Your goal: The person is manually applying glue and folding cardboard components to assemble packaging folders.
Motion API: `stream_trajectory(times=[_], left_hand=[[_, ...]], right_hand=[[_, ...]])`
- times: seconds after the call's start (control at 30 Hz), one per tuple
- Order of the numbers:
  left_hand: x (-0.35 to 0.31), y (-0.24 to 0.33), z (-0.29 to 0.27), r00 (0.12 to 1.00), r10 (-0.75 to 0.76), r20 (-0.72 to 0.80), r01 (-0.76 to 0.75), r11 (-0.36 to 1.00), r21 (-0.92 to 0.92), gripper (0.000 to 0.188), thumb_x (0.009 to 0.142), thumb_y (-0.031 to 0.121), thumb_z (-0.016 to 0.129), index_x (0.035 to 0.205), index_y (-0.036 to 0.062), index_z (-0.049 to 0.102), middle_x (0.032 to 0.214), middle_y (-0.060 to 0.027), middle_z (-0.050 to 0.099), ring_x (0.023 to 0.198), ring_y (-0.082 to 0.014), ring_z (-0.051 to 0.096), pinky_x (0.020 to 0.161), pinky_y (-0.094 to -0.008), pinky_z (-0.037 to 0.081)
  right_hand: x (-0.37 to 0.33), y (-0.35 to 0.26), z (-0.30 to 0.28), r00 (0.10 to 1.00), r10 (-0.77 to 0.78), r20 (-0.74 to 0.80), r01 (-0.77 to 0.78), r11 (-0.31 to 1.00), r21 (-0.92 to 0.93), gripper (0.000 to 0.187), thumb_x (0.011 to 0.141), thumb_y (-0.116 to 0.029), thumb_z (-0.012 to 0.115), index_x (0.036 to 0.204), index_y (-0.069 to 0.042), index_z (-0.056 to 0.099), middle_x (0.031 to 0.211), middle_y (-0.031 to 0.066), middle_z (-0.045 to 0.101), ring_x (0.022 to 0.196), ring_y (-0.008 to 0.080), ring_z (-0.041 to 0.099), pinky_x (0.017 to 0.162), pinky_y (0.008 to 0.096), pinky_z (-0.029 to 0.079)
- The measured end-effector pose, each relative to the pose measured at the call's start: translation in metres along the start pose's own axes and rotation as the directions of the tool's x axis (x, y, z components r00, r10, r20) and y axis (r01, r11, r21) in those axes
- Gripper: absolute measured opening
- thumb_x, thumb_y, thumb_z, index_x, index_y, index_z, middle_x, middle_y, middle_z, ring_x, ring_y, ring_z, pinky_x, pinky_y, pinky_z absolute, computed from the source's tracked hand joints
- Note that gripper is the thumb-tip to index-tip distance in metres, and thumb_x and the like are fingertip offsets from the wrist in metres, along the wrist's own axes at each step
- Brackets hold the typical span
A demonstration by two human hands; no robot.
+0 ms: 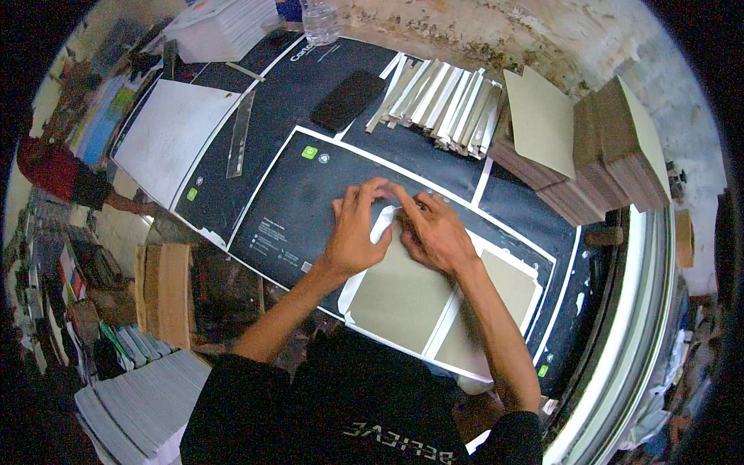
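One wide tabletop (294, 101), dark and set at an angle, spans the middle of the view. On it lies a large black sheet (283, 194) with white borders. Near the person's body, on that sheet's right half, a white sheet (442, 325) carries two flat grey-beige boards side by side: a left board (399, 298) and a right board (508, 287), with a white strip between them. The right forearm crosses part of the right board.

At the far right stand tall stacks of similar boards (624, 147). A plain pale sheet (174, 124) lies at the far left, below a thick stack of paper (221, 35). A bundle of narrow strips (446, 105) lies just left of the board stacks.

Both hands meet at the far left corner of the left board. The left hand (356, 232) curves beside the white edge there; the right hand (438, 236) bends over the board's far edge. The fingers of both are curled and close together; whether they pinch the paper, I cannot tell.

Beyond them lie a black slab (349, 101) and a clear ruler (241, 136).
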State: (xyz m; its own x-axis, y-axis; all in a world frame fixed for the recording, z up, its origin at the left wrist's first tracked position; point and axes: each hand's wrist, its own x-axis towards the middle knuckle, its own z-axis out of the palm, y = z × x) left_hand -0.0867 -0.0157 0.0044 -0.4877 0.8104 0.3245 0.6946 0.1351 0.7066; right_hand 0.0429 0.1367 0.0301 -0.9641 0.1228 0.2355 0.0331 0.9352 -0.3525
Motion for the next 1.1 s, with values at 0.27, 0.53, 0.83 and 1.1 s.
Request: stream_trajectory(times=[0.27, 0.53, 0.83, 1.1], left_hand=[[-0.009, 0.004, 0.002, 0.993, 0.076, 0.086, -0.086, 0.989, 0.118, 0.084, 0.085, 0.016, 0.077, 0.152, 0.0014, 0.028, 0.138, -0.0132, 0.058, 0.127, -0.0316, 0.046, 0.102, -0.0498, 0.029], [-0.020, 0.013, 0.007, 0.991, 0.032, 0.133, -0.059, 0.978, 0.201, 0.066, 0.090, 0.024, 0.074, 0.145, 0.0010, 0.045, 0.153, -0.0138, 0.044, 0.132, -0.0311, 0.045, 0.105, -0.0505, 0.029], [-0.022, 0.011, 0.010, 0.976, 0.070, 0.206, -0.149, 0.905, 0.398, 0.061, 0.095, 0.029, 0.068, 0.146, 0.0003, 0.049, 0.155, -0.0146, 0.041, 0.125, -0.0295, 0.049, 0.099, -0.0500, 0.033], [-0.024, 0.015, 0.021, 0.973, 0.113, 0.201, -0.185, 0.904, 0.386, 0.059, 0.097, 0.018, 0.064, 0.146, -0.0029, 0.040, 0.149, -0.0130, 0.050, 0.120, -0.0268, 0.053, 0.093, -0.0477, 0.033]], right_hand=[[-0.027, 0.001, 0.006, 0.979, 0.162, -0.122, -0.133, 0.968, 0.215, 0.082, 0.082, -0.005, 0.067, 0.156, -0.011, 0.032, 0.099, 0.0186, 0.065, 0.099, 0.0380, 0.062, 0.091, 0.0479, 0.053], [-0.041, -0.013, 0.019, 0.946, 0.247, -0.209, -0.214, 0.962, 0.169, 0.071, 0.086, 0.000, 0.066, 0.151, -0.005, 0.039, 0.101, 0.0182, 0.068, 0.097, 0.0348, 0.066, 0.087, 0.0423, 0.054], [-0.040, -0.013, 0.023, 0.949, 0.173, -0.263, -0.153, 0.984, 0.094, 0.068, 0.085, 0.001, 0.066, 0.149, -0.001, 0.041, 0.098, 0.0168, 0.066, 0.089, 0.0322, 0.061, 0.082, 0.0434, 0.052], [-0.044, -0.009, 0.031, 0.955, 0.216, -0.205, -0.198, 0.975, 0.105, 0.073, 0.086, -0.006, 0.067, 0.153, -0.006, 0.038, 0.109, 0.0212, 0.065, 0.106, 0.0392, 0.062, 0.095, 0.0464, 0.052]])
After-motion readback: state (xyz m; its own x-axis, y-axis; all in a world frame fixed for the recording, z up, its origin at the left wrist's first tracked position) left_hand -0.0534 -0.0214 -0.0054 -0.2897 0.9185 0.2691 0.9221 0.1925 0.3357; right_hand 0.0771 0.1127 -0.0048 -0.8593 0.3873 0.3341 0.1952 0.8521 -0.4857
